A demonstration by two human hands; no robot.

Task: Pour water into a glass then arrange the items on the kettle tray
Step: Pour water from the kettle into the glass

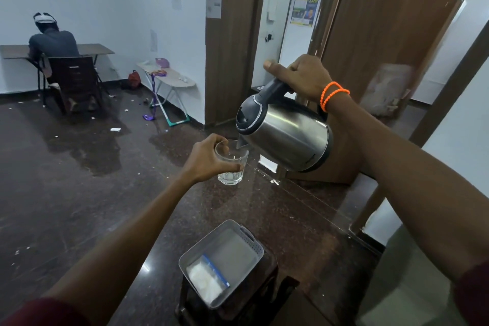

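Two hands are working at once: the right hand (301, 75) is wrapping its fingers round the black handle of the steel kettle (285, 135), thumb out along the top, tipping the spout down. Just below the spout, the left hand (209, 160) is curling round the glass (232, 167), holding it up in the air, spout sitting right at its rim. Glass is showing only a little water at the bottom, so pouring is looking early, far from full. Well below both grips, nearer the body, the grey tray (252, 239) is sitting on a dark stool (267, 291) with a clear zip bag (205, 278) of something white lying inside; nothing else is on it, so arranging is not started. No stream is making itself out between spout and glass; too small to tell. Bag contents are unclear. Farther out, another person (53, 42) is sitting at a desk (98, 48), back turned.
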